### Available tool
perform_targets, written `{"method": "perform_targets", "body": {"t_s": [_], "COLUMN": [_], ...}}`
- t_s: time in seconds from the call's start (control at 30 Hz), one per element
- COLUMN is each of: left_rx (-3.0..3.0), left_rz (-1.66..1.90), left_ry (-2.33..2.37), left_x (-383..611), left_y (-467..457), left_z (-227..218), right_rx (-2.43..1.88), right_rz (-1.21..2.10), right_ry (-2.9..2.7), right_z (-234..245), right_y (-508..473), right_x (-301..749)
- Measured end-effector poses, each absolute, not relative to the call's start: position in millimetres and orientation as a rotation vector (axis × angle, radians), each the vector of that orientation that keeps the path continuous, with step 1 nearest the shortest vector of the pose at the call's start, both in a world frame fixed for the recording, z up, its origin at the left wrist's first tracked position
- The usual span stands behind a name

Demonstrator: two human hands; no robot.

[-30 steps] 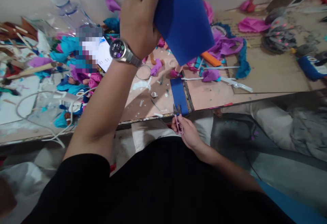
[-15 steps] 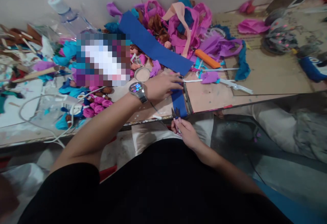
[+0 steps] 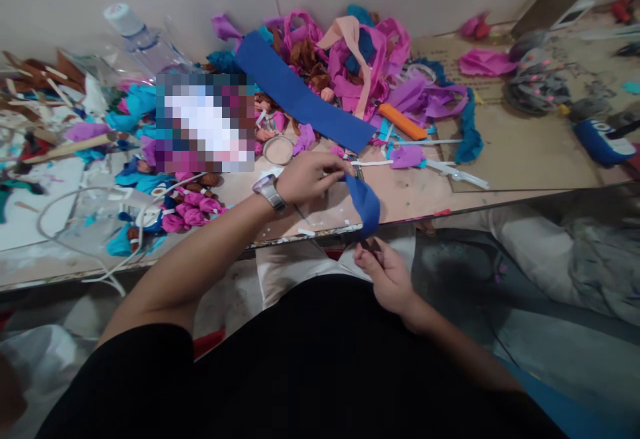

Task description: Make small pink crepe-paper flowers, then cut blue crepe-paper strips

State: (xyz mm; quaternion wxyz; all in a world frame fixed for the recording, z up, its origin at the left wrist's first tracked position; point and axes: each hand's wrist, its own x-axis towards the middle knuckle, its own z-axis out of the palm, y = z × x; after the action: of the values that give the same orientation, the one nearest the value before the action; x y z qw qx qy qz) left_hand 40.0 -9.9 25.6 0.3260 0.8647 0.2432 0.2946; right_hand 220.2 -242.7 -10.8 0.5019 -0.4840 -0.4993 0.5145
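My left hand (image 3: 314,177), with a watch (image 3: 270,192) on its wrist, pinches the upper end of a narrow blue strip (image 3: 365,204). From those fingers the strip curves and twists down past the table's front edge. My right hand (image 3: 387,271) is closed just below the strip's lower end, in front of my body. The scissors in it are almost wholly hidden now; only a dark bit shows by the fingertips. A wider blue band (image 3: 305,92) lies on the heap behind my left hand.
Crumpled pink and purple paper strips (image 3: 395,45) pile against the wall. An orange cutter (image 3: 401,121), a roll of tape (image 3: 279,150), a clear bottle (image 3: 150,49) and a white cable (image 3: 75,192) lie or stand about. Cardboard (image 3: 530,152) covers the right side.
The narrow blue strip has come up off the table and now bends between my hands. My left hand went from lying flat to pinching; my right hand moved slightly right and down.
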Motion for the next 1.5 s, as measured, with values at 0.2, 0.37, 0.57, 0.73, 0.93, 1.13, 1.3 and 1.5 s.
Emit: {"method": "perform_targets", "body": {"t_s": [0.2, 0.37, 0.57, 0.73, 0.93, 1.13, 1.3, 1.5], "left_rx": [1.245, 1.006, 0.900, 0.834, 0.805, 0.962, 1.005, 0.811], "left_rz": [0.848, 0.842, 0.938, 0.973, 1.022, 1.095, 1.152, 0.908], "left_ry": [0.731, 0.731, 0.772, 0.744, 0.724, 0.772, 0.760, 0.639], "left_x": [45, 46, 41, 39, 35, 31, 30, 29], "left_y": [-10, -10, -4, -2, 1, 4, 5, 1], "left_z": [31, 36, 29, 30, 33, 23, 20, 26], "right_rx": [-1.308, -1.396, -1.332, -1.166, -1.062, -1.133, -1.146, -1.009], "right_rz": [0.830, 0.673, 0.649, 0.648, 0.742, 0.694, 1.014, 1.140], "right_ry": [-1.151, -1.361, -1.585, -1.688, -1.796, -1.798, -1.632, -1.582], "right_z": [9, 15, 39, 51, 46, 46, 56, 68], "right_y": [-212, -160, -95, -45, -4, 13, 20, 28], "right_x": [246, 267, 265, 246, 230, 213, 209, 214]}}
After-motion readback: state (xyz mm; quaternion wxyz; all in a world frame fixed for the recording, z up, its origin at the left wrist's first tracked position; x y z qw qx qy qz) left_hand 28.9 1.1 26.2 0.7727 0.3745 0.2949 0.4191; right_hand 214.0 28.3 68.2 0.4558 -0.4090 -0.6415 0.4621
